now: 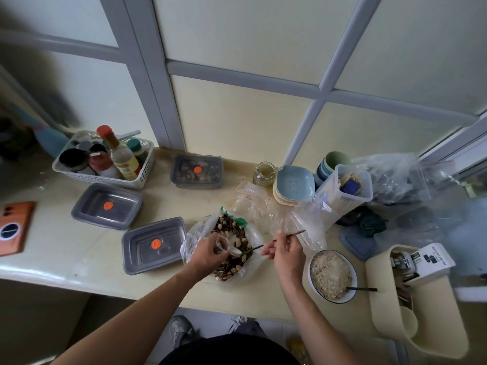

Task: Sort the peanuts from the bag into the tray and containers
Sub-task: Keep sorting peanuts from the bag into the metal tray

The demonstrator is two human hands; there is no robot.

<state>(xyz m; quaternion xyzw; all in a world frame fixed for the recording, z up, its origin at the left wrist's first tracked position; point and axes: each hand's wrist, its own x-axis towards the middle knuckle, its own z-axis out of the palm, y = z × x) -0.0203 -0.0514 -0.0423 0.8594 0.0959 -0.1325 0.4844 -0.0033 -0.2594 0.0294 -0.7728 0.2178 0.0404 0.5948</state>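
Peanut sorting at the counter — both hands at the bag

Bag [254,259], clear plastic, lies open on the pale counter [79,259] straight in front of the person. Contents are mixed: pale peanuts [238,242] among dark striped seeds [229,263].

Left hand [208,252] is over the bag's near-left side, fingers curled round a small clear plastic piece [222,243]. Whether that is a cup or a fold of bag, cannot tell.

Right hand [286,252] is just right of the bag, fingers pinched together on the dark handle of a spoon [253,249]. The spoon's bowl end reaches in among the peanuts, close beside the left fingertips.

Grey lidded boxes, each with an orange sticker:
- near container [155,245] — just left of the bag, almost touching it
- far-left container [106,206] — further back and left
- back container [197,170] — by the window wall, dark contents showing through the lid

White bowl [324,298] of pale flakes stands right of the right hand, with a second utensil [361,289] resting on its rim. White basket [79,172] of bottles sits at back left. Stack of plates [293,185] and loose clear bags [257,204] lie behind the open bag.
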